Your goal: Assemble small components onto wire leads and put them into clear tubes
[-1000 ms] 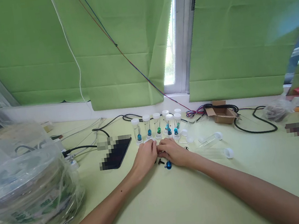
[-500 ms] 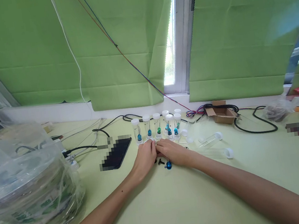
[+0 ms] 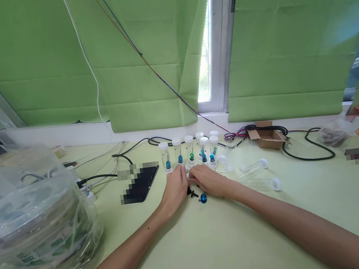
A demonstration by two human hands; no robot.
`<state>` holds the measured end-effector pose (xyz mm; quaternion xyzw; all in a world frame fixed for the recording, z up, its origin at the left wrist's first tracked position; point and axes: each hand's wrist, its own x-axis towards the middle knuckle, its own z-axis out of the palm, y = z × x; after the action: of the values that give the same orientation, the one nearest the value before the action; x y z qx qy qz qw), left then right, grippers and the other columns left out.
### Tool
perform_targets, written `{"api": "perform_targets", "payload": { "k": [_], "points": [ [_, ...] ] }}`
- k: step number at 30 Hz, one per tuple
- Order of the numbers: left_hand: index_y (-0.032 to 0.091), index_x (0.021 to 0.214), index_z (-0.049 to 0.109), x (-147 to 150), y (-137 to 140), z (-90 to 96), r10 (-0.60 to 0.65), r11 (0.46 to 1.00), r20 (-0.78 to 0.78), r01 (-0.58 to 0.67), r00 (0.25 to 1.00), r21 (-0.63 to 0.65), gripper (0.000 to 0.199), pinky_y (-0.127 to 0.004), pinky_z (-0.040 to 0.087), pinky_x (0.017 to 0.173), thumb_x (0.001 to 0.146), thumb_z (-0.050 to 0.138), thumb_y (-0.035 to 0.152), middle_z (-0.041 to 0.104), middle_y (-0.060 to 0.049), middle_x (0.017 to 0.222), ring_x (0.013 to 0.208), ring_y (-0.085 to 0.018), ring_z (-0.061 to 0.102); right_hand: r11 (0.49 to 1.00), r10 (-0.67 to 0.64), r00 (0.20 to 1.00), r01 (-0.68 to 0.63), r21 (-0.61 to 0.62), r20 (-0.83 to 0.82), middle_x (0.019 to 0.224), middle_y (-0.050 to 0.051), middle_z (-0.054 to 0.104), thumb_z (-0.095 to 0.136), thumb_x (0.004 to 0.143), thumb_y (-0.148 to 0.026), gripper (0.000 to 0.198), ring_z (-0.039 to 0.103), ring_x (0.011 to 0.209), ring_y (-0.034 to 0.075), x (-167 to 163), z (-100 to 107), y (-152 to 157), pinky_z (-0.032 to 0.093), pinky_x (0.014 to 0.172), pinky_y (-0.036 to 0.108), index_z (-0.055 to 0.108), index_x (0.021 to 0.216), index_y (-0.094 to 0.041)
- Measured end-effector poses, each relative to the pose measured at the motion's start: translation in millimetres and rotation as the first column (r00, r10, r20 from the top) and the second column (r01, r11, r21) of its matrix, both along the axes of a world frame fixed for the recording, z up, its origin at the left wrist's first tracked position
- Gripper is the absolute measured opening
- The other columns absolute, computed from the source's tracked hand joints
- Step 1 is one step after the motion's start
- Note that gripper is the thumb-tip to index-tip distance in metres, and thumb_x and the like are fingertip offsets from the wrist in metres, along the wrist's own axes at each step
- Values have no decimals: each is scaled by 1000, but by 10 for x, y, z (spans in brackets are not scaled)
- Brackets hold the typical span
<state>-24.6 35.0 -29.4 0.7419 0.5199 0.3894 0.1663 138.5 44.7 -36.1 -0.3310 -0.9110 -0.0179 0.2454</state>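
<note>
My left hand [image 3: 175, 186] and my right hand [image 3: 209, 180] meet on the table, fingers curled and closed. What they grip between them is hidden; a little white shows at the fingertips. A round blue piece with a thin wire [image 3: 203, 198] lies just below my right hand, its wire running up toward the fingers. Beside it are small black pieces [image 3: 194, 194]. Behind my hands stand several clear tubes with white caps [image 3: 165, 156], holding blue or green pieces on wires.
Two clear tubes with white caps [image 3: 253, 168] lie to the right. A dark phone [image 3: 146, 180] is at left, near a large plastic-wrapped spool [image 3: 43, 232]. An open cardboard box [image 3: 268, 141] and black cables [image 3: 311, 157] sit at the back right, by the window wall.
The view has shifted slightly. My fingertips have moved a little apart, showing more of the small black pieces beside my left hand.
</note>
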Motion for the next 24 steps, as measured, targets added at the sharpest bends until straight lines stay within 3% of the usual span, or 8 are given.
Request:
{"api": "perform_targets", "payload": {
  "k": [8,16,21,24],
  "points": [
    [22,70,42,54,-67,49,-47,990,169,68,984,-123,35,-26,37,39,95,30,44,59,1,60,35,-13,50,997,-79,975,77,-19,-208,84,5,56,38,96,-14,15,49,80,20,8,47,-49,40,75,31,46,84,-20],
    [21,73,44,69,-101,92,-28,994,168,45,985,-99,34,-26,41,46,95,32,43,63,1,72,39,-11,52,966,-257,824,213,-146,-504,76,2,53,39,95,-18,17,48,73,18,196,159,-263,38,66,29,45,79,-21],
    [21,73,47,79,-151,173,-1,999,181,8,984,-38,36,-26,39,49,96,32,44,62,0,73,46,-11,53,942,-320,721,170,-290,-615,78,0,54,43,96,-25,9,51,71,16,382,100,-652,40,66,29,51,95,-21],
    [21,74,47,94,-212,243,7,999,162,-13,987,33,35,-25,35,50,97,33,42,56,2,64,46,-11,46,911,-351,624,57,-408,-698,76,-1,54,48,94,-30,22,53,72,16,400,94,-789,42,69,29,49,114,-22]
  ]
}}
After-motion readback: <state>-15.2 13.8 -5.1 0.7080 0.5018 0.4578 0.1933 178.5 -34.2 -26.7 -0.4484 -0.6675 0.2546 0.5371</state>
